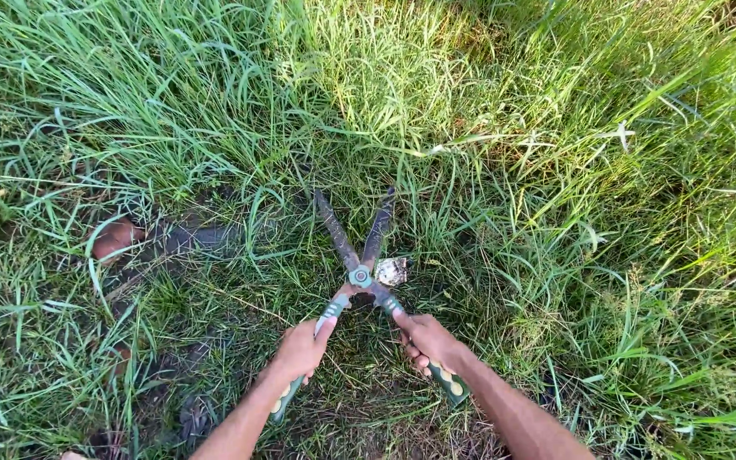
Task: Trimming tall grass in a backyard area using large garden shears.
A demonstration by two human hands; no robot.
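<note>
Both hands, left (301, 349) and right (429, 341), grip the green handles of rusty steel garden shears (359, 274), blades spread low in long grass (513, 128) beside a pale stone (392, 271); likely heavy, stiff, best held by the grips

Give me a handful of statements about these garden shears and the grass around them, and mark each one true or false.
1. Both hands grip the shears, the left hand on one handle and the right hand on the other. True.
2. The blades are shut tight together. False: they stand apart in an open V, pointing away from the person.
3. A small pale lump lies right beside the pivot. True; what it is cannot be told.
4. The shears rest on bare concrete. False: they are over low grass, with tall grass beyond.
5. A reddish-brown object lies in the grass to the left. True.
</note>
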